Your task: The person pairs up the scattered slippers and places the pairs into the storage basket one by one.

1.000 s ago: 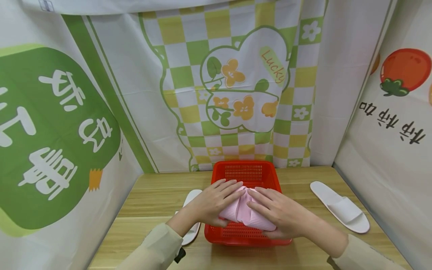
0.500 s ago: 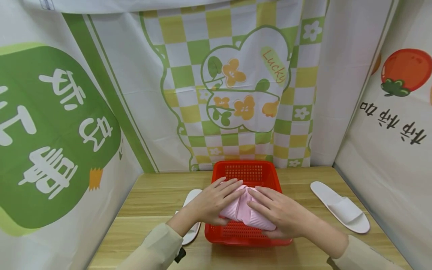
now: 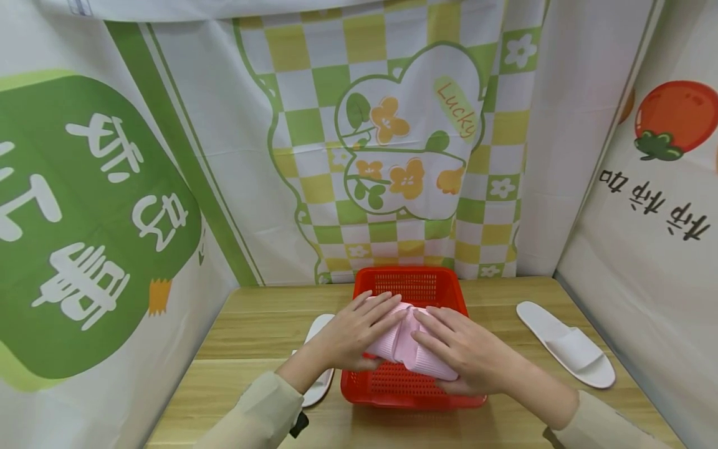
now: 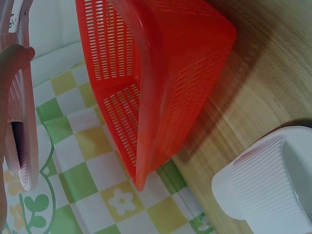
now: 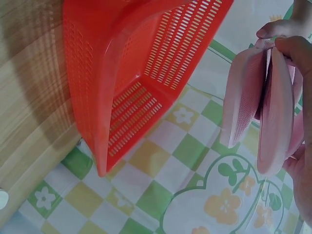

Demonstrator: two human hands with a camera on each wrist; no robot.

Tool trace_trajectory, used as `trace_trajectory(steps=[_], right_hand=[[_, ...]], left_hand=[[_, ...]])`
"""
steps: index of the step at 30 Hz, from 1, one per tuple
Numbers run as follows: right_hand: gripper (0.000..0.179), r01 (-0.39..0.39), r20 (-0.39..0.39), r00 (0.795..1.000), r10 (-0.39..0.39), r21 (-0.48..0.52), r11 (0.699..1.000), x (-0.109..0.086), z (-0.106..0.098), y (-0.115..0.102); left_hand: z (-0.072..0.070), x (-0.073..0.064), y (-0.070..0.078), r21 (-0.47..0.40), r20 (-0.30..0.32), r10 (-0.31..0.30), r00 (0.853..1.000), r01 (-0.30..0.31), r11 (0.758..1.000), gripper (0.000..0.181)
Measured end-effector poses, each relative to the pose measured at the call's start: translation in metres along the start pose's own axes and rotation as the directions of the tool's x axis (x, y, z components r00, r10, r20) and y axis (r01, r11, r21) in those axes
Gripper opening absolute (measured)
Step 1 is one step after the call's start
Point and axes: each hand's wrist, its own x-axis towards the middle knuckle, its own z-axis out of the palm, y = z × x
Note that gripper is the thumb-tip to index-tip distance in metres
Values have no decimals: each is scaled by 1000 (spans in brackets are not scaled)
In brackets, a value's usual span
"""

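You are gripping the pink ribbed bundle [image 3: 411,349] between your left hand [image 3: 356,333] and right hand [image 3: 468,350], fingers curving over its top, and holding it above the red basket [image 3: 412,401], while white slippers [image 3: 578,349] are lying on either side.

Across the bottom of the head view we see a pale wood-grain table [image 3: 235,330]. At upper centre we find a hanging cloth [image 3: 303,128] checked in green, yellow and white, its cloud-shaped panel printed with orange flowers and "Lucky". To the left we see a whitish wall [image 3: 185,355] with a big green patch [image 3: 84,206] carrying white characters, and a green stripe [image 3: 182,146] slanting down beside it. At the right edge, another pale wall [image 3: 617,268] shows a red-orange printed fruit [image 3: 675,118] above dark characters [image 3: 647,202]. We notice soft, diffuse light.
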Motion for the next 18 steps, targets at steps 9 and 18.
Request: trace_trajectory(steps=[9,18], right_hand=[[91,-43,26,999,43,16,999,-2,0,1],[92,-51,3,999,51,-1,999,-7,3,4]], left_hand=[[-3,-8,-3,23,-20,-41,999,42,999,99],[-7,-23,-5,18,-60,-84,995,86,996,102]])
